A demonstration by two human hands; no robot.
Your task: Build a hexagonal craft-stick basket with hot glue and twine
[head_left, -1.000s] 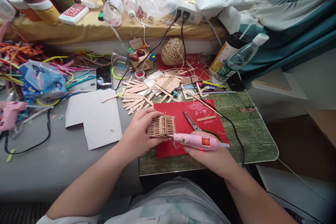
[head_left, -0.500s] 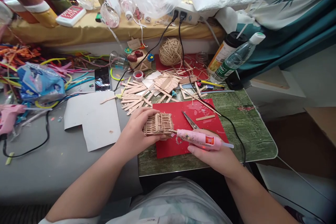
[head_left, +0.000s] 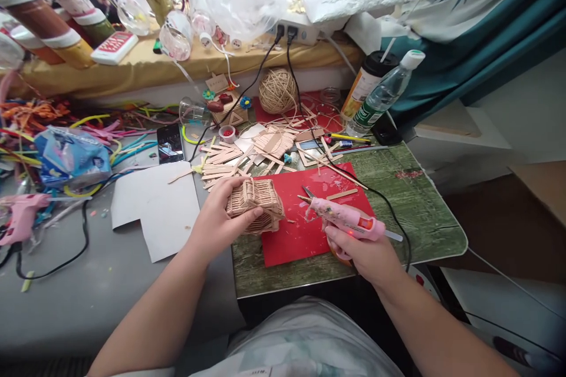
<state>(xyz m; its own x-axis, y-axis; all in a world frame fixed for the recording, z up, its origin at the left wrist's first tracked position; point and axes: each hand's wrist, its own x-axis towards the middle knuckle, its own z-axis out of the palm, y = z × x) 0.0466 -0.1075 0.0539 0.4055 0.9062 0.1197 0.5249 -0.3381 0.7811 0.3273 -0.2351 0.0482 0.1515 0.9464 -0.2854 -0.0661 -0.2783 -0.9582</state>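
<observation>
My left hand (head_left: 220, 219) is closed around a small woven twine basket (head_left: 256, 203), tilted, with a raised band across its top. A loose strand of twine sticks out from its right edge. In my right hand (head_left: 365, 253) is a pink hot glue gun (head_left: 345, 218), its nozzle pointing left and a clear glue stick coming out of its back. The nozzle stands apart from the basket. Beneath both lies a red sheet (head_left: 294, 247) with bits of dried glue. Scissors (head_left: 308, 191) lie on it, mostly hidden by the glue gun, near a wooden stick (head_left: 342, 194).
Several craft sticks (head_left: 221, 156) are heaped behind the sheet, with a ball of twine (head_left: 277, 91). A black cable (head_left: 389, 209) crosses the green board (head_left: 415, 218). A water bottle (head_left: 375, 103) stands back right. White card (head_left: 154, 206) and another pink glue gun (head_left: 22, 215) lie left.
The glue gun has moved right, away from the basket it was at. My left hand has turned the basket and drawn it slightly left.
</observation>
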